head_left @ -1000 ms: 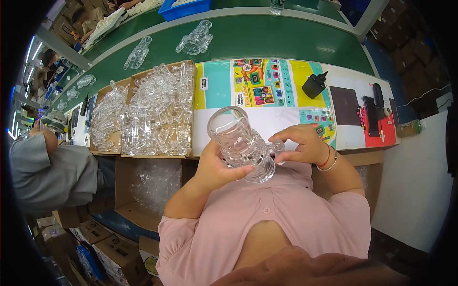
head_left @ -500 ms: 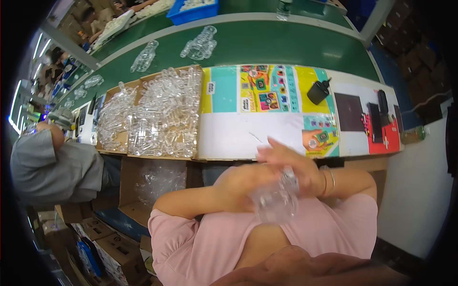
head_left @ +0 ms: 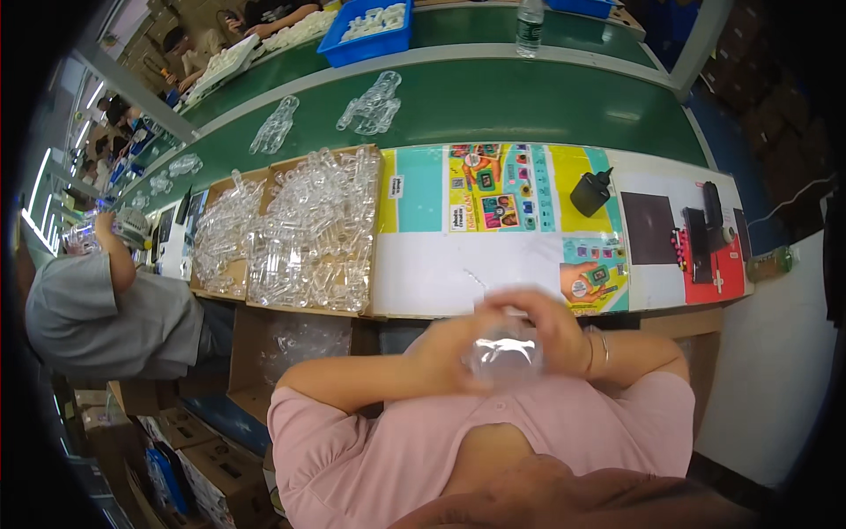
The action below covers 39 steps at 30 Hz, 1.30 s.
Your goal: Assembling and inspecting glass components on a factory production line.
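Note:
Close to my chest, a clear plastic piece (head_left: 507, 354) is held between both hands, its outline blurred and a bright glare on its surface. My left hand (head_left: 445, 351) closes round its left side. My right hand (head_left: 557, 328) curls over its far and right side, fingers bent across the top. The piece's full shape is hidden by the fingers and blur. Just beyond the hands, a thin small sliver (head_left: 474, 279) lies on the white part of the work surface (head_left: 423, 273). To the left, a cardboard tray (head_left: 377, 256) holds many clear plastic pieces (head_left: 313, 229).
Clear figure-shaped pieces (head_left: 374, 104) lie on the green bench (head_left: 493, 110). A black bottle (head_left: 590, 192) and a dark phone-like object (head_left: 697, 247) are at right. Below the tray stands an open carton (head_left: 251, 353). A person in grey (head_left: 115, 309) sits at left.
The clear piece has turned and come up between my hands, and my right fingers have folded over it. The view has tilted, so the bench sits lower in the picture.

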### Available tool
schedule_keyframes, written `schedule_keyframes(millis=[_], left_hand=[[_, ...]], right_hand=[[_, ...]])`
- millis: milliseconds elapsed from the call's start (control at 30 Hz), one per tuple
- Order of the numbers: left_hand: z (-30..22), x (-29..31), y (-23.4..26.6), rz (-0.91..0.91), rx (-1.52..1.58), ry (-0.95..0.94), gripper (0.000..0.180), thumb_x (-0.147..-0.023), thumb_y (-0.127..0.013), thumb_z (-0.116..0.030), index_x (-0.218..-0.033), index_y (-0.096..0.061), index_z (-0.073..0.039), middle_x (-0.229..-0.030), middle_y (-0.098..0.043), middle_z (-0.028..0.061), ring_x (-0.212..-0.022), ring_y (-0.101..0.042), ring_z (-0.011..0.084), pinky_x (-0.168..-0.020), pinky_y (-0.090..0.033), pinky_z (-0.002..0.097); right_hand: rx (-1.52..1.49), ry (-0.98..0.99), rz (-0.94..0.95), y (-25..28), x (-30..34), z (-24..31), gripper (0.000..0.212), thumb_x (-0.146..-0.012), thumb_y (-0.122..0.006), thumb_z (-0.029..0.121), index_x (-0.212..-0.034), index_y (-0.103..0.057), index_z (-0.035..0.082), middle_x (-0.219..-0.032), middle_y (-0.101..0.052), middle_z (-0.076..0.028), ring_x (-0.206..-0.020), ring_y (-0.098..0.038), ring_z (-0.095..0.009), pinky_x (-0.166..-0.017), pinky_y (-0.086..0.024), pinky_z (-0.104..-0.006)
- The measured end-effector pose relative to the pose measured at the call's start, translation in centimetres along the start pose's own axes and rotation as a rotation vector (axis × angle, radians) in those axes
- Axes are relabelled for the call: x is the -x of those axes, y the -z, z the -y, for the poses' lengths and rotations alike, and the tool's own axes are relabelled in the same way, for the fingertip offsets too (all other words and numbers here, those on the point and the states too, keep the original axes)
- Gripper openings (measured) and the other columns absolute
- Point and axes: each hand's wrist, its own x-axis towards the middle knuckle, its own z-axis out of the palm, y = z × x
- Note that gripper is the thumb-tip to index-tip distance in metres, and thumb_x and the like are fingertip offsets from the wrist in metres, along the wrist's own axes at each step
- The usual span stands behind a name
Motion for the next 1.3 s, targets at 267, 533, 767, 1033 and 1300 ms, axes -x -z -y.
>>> schedule_keyframes(millis=[267,533,767,1033,1300], left_hand=[[5.3,-6.3,3.0,-0.429,0.87,0.294,0.081,-0.067,-0.075,-0.018,-0.127,-0.024,-0.002,-0.122,-0.042,0.0132,-0.114,-0.044,0.0225,-0.095,-0.037,0.0359],[10.3,-7.1,-3.0,-0.216,0.882,0.468,0.066,-0.079,-0.063,-0.026,-0.131,-0.029,-0.002,-0.127,-0.041,0.0139,-0.115,-0.045,0.0261,-0.095,-0.039,0.0387],[21.7,-19.2,3.7,-0.365,0.839,0.318,0.043,-0.085,-0.052,-0.041,-0.103,-0.053,-0.002,-0.098,-0.061,0.0118,-0.083,-0.06,0.0224,-0.076,-0.047,0.0346],[28.9,-31.4,13.3,-0.664,0.838,0.496,0.063,-0.085,-0.059,-0.027,-0.132,-0.025,0.0,-0.119,-0.045,0.0251,-0.106,-0.052,0.036,-0.091,-0.046,0.0424],[28.1,-31.1,11.8,-0.778,0.337,0.587,0.071,-0.079,-0.063,-0.041,-0.123,-0.035,0.008,-0.107,-0.049,0.0185,-0.084,-0.059,0.0275,-0.067,-0.053,0.0326]], right_hand=[[-0.264,-0.221,-0.344,2.0,0.0,-6.5,0.041,-0.093,-0.043,0.027,-0.121,-0.038,-0.003,-0.116,-0.05,-0.011,-0.105,-0.048,-0.015,-0.089,-0.04,-0.0288],[0.137,-0.122,-0.642,5.7,0.8,-8.7,0.037,-0.094,-0.039,0.025,-0.119,-0.041,-0.001,-0.104,-0.047,-0.008,-0.093,-0.047,-0.014,-0.084,-0.037,-0.0249],[0.722,0.035,-0.686,7.2,8.5,-4.6,0.041,-0.082,-0.057,0.012,-0.118,-0.042,0.001,-0.117,-0.043,-0.019,-0.106,-0.046,-0.029,-0.088,-0.04,-0.0375],[1.074,-0.317,-0.68,3.8,29.4,-4.1,0.041,-0.071,-0.06,-0.001,-0.109,-0.048,0.008,-0.116,-0.044,-0.018,-0.103,-0.048,-0.033,-0.087,-0.041,-0.0393],[0.997,-1.78,-1.358,0.3,53.5,-6.1,0.055,-0.071,-0.054,0.003,-0.122,-0.037,0.003,-0.127,-0.036,-0.022,-0.117,-0.037,-0.038,-0.099,-0.033,-0.0416]])
